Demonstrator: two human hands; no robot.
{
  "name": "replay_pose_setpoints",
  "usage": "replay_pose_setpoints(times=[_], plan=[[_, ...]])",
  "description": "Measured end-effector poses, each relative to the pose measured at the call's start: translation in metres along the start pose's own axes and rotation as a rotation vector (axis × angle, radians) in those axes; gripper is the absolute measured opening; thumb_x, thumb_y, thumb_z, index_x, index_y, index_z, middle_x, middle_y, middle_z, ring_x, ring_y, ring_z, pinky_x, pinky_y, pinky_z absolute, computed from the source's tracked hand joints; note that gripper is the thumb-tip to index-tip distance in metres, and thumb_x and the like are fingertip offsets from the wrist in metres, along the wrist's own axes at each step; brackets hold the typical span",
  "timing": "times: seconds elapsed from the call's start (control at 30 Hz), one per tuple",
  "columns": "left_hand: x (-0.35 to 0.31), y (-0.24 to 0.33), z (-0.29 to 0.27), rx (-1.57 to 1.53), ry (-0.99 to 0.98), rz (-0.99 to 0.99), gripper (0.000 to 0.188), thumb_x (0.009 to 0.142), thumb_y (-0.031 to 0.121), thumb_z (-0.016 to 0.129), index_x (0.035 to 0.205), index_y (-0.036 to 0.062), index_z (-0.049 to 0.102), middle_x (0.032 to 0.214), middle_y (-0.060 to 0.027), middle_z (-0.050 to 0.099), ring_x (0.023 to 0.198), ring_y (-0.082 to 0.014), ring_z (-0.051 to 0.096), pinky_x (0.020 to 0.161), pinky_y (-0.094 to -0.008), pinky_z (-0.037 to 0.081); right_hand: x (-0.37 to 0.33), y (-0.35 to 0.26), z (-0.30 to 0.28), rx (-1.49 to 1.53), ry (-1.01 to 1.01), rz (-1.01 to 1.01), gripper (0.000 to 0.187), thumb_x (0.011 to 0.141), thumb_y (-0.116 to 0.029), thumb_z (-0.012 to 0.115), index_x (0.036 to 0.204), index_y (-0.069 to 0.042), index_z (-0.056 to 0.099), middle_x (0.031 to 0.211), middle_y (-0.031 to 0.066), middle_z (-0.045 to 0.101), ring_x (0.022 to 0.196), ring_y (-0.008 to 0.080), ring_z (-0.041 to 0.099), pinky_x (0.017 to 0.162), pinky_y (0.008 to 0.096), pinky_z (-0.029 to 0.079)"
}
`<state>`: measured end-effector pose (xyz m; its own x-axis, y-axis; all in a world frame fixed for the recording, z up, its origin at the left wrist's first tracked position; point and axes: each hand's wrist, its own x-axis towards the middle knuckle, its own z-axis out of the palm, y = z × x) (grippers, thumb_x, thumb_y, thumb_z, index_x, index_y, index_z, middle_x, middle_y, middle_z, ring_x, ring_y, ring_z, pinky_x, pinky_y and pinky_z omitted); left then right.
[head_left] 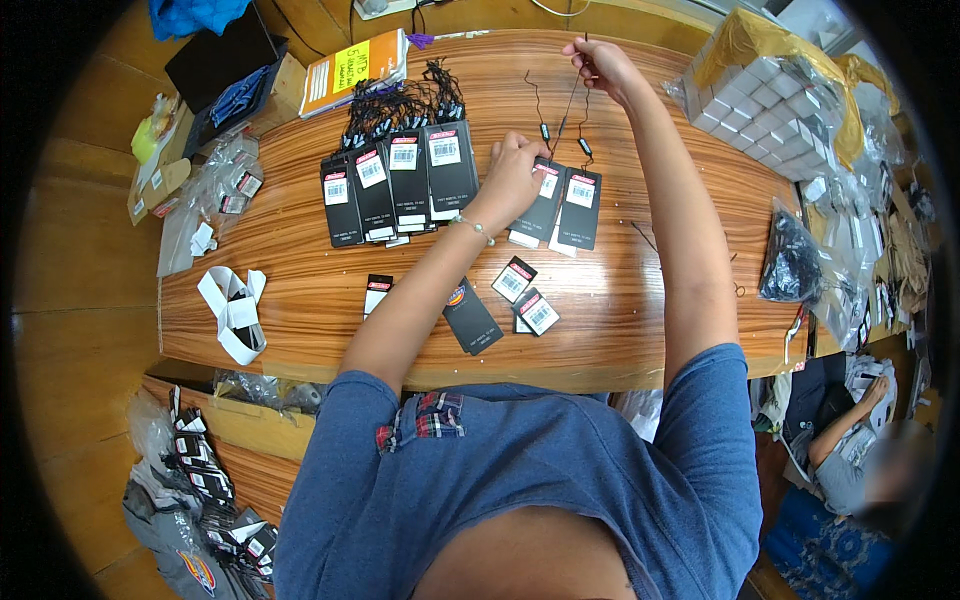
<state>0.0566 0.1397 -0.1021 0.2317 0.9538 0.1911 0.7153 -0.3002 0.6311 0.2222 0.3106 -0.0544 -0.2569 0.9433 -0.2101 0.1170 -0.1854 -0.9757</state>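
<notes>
A flat black tag (pixel 532 219) with a white, red-topped label (pixel 547 185) lies on the desk (pixel 640 320) at one o'clock in view. The left hand (pixel 515 168) curls at its top, grip hidden; the right hand (pixel 605 68), toward one o'clock, pinches a taut black cord (pixel 569 108). Similar tag stacks (pixel 411 196) lie toward nine o'clock.

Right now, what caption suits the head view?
Left hand at black rectangular card tags, right hand pinching thin black cord above a striped wooden table.

A booklet (pixel 355 75) lies near the desk's (pixel 620 330) far left corner, white boxes (pixel 755 110) at its far right, a white band (pixel 240 315) by its left edge.
</notes>
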Motion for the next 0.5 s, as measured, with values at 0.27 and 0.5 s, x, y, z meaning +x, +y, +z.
replay_pose_setpoints(times=[0.27,0.5], plan=[[-0.054,0.046,-0.059,-0.102,0.029,0.149,0.044,0.082,0.013,0.055,0.123,0.0035,0.041,0.118,-0.0149,0.04,0.109,-0.0288,0.041,0.094,-0.0354,0.034,0.029,0.034,0.008,-0.19,0.023,0.072,0.016,0.087,-0.017,0.047,0.087,-0.009,0.06,0.061,-0.0039,0.05,0.049,0.0066,0.039,0.043,0.0217,0.032],[-0.13,0.037,-0.112,-0.304,-0.06,-0.117,0.047,0.08,0.009,0.058,0.124,0.0045,0.042,0.107,-0.0067,0.05,0.079,-0.0118,0.045,0.07,-0.0236,0.04,0.045,0.039,0.018,-0.285,0.108,0.094,0.018,0.08,-0.007,0.054,0.097,-0.006,0.059,0.078,0.0017,0.058,0.047,0.0079,0.045,0.044,0.0234,0.041]])
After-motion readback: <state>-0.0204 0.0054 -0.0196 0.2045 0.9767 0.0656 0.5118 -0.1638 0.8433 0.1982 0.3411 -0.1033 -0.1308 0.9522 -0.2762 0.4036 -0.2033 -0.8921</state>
